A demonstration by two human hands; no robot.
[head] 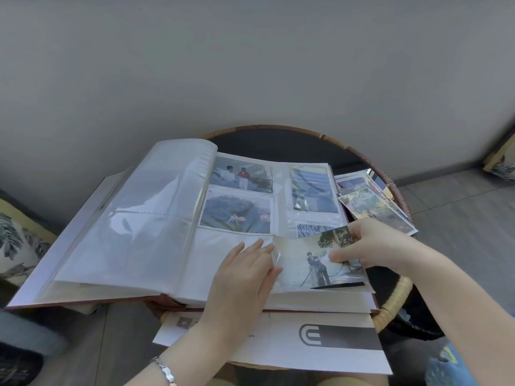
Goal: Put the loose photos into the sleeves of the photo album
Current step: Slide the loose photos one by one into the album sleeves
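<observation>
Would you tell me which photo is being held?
The photo of a figure by water, pinched by the right hand; others lie in the album or pile.

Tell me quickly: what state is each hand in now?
Left hand: open, fingers flat on the album page.
Right hand: pinches the loose photo.

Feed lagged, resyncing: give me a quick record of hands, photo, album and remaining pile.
album: open on wicker table, several sleeves filled
held photo: over lower right page; whether entering a sleeve, unclear
left hand: fingers flat on right page, at held photo's left edge
right hand: pinches held photo's right side
photo pile: on table, right of album
</observation>
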